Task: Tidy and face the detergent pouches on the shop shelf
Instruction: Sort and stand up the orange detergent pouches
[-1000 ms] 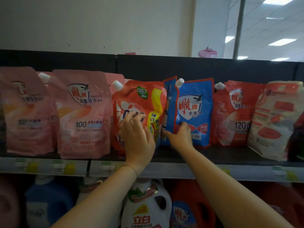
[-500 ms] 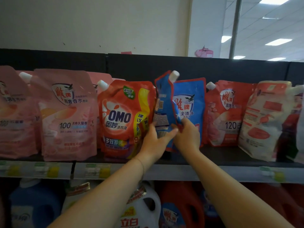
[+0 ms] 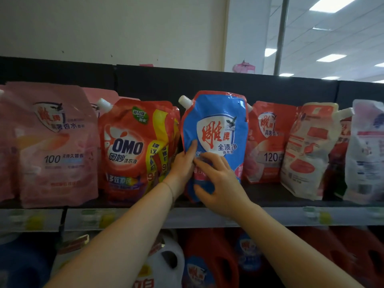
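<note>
A blue detergent pouch [image 3: 218,125] with a white spout stands upright at the shelf's middle, its printed front towards me. My left hand [image 3: 182,165] grips its lower left edge, thumb on the front. My right hand [image 3: 220,183] lies flat on its lower front, fingers spread. Left of it stands a red OMO pouch [image 3: 133,148], then a pink pouch [image 3: 56,142]. On the right are a red pouch [image 3: 268,142] and a pale pouch [image 3: 309,150] with its back label showing.
The black shelf [image 3: 266,194] has a price-tag rail [image 3: 207,217] along its front edge. A white pouch [image 3: 365,152] stands at the far right. Detergent bottles [image 3: 166,265] fill the shelf below. A black back panel [image 3: 207,82] rises behind the pouches.
The blue pouch, edge-on between the OMO pouch and another blue one, has been turned front-out. My left hand left the OMO pouch and joined the right on the blue pouch.
</note>
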Action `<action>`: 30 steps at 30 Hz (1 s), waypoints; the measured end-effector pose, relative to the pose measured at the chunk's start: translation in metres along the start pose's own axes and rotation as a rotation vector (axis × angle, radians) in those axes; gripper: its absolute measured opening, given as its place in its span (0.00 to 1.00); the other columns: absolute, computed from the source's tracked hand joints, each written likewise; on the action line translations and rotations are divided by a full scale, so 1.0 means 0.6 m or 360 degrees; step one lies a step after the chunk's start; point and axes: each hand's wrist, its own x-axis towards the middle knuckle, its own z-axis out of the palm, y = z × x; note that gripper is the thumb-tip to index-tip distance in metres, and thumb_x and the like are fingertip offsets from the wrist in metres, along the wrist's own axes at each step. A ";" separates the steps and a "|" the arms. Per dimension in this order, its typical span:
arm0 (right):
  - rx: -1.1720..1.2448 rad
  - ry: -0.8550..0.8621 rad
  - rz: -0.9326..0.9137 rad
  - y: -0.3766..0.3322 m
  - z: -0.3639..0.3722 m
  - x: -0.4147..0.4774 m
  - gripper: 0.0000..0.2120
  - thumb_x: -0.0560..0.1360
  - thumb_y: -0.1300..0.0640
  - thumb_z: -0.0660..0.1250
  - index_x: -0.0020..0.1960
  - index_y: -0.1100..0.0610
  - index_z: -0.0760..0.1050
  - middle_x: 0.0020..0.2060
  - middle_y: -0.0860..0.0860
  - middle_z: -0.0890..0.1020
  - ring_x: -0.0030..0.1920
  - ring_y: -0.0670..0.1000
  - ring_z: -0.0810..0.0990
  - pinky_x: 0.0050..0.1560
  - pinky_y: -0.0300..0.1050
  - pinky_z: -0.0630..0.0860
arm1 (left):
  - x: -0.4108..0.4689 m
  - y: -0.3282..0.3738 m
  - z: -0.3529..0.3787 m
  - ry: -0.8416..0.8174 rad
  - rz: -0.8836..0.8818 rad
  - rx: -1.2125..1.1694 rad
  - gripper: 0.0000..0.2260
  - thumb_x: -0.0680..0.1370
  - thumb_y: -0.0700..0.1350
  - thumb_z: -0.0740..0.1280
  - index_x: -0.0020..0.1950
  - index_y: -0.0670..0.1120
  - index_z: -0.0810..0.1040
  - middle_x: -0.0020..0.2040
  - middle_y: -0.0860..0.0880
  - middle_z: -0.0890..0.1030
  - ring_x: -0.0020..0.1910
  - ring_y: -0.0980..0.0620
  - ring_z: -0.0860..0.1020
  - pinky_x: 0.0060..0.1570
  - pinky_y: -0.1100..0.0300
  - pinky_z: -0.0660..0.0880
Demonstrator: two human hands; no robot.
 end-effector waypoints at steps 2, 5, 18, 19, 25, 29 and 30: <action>-0.0310 -0.0081 0.0000 0.021 -0.006 -0.010 0.35 0.69 0.40 0.61 0.75 0.50 0.62 0.75 0.51 0.55 0.75 0.53 0.51 0.70 0.52 0.55 | 0.009 0.006 -0.001 0.0029 0.0080 0.0098 0.13 0.80 0.55 0.60 0.52 0.49 0.80 0.50 0.47 0.84 0.47 0.50 0.82 0.42 0.62 0.77; -0.0487 -0.0331 0.0138 0.052 -0.020 -0.014 0.45 0.71 0.33 0.62 0.78 0.42 0.40 0.76 0.48 0.35 0.75 0.50 0.32 0.72 0.53 0.43 | 0.021 0.009 0.000 0.0170 0.0191 0.0164 0.11 0.80 0.51 0.62 0.60 0.49 0.74 0.56 0.46 0.81 0.42 0.56 0.80 0.36 0.65 0.76; -0.0792 -0.0661 0.0403 0.072 -0.001 0.022 0.56 0.70 0.30 0.61 0.73 0.52 0.24 0.70 0.53 0.22 0.71 0.58 0.23 0.70 0.71 0.45 | -0.005 -0.033 -0.059 -0.0596 0.1232 0.2548 0.38 0.75 0.66 0.52 0.77 0.53 0.35 0.76 0.56 0.34 0.73 0.58 0.30 0.74 0.54 0.37; -0.0673 -0.0759 0.0411 0.080 -0.001 0.026 0.57 0.70 0.30 0.62 0.72 0.51 0.21 0.68 0.52 0.18 0.68 0.56 0.19 0.69 0.70 0.40 | 0.000 -0.035 -0.059 -0.0666 0.1112 0.2637 0.37 0.76 0.65 0.50 0.75 0.53 0.33 0.74 0.57 0.31 0.72 0.60 0.28 0.72 0.57 0.34; -0.0419 -0.1153 0.0380 0.129 -0.019 0.058 0.62 0.68 0.38 0.72 0.69 0.45 0.18 0.65 0.49 0.16 0.66 0.52 0.17 0.72 0.64 0.34 | 0.047 -0.035 -0.054 -0.0740 0.0887 0.2975 0.41 0.77 0.67 0.52 0.70 0.52 0.24 0.69 0.55 0.23 0.67 0.56 0.23 0.66 0.58 0.30; -0.0537 -0.1122 0.0392 0.149 0.003 0.066 0.58 0.71 0.37 0.68 0.65 0.44 0.15 0.64 0.50 0.15 0.66 0.54 0.16 0.71 0.64 0.31 | 0.081 -0.059 -0.051 -0.0628 0.1026 0.3059 0.43 0.72 0.71 0.46 0.69 0.51 0.20 0.69 0.50 0.23 0.70 0.51 0.26 0.70 0.54 0.34; -0.0580 -0.1099 0.0392 0.155 0.009 0.067 0.57 0.72 0.36 0.67 0.65 0.44 0.15 0.63 0.50 0.15 0.66 0.54 0.16 0.70 0.64 0.31 | 0.090 -0.067 -0.051 -0.0581 0.1059 0.3041 0.43 0.71 0.71 0.44 0.67 0.51 0.18 0.70 0.49 0.24 0.71 0.50 0.27 0.72 0.53 0.36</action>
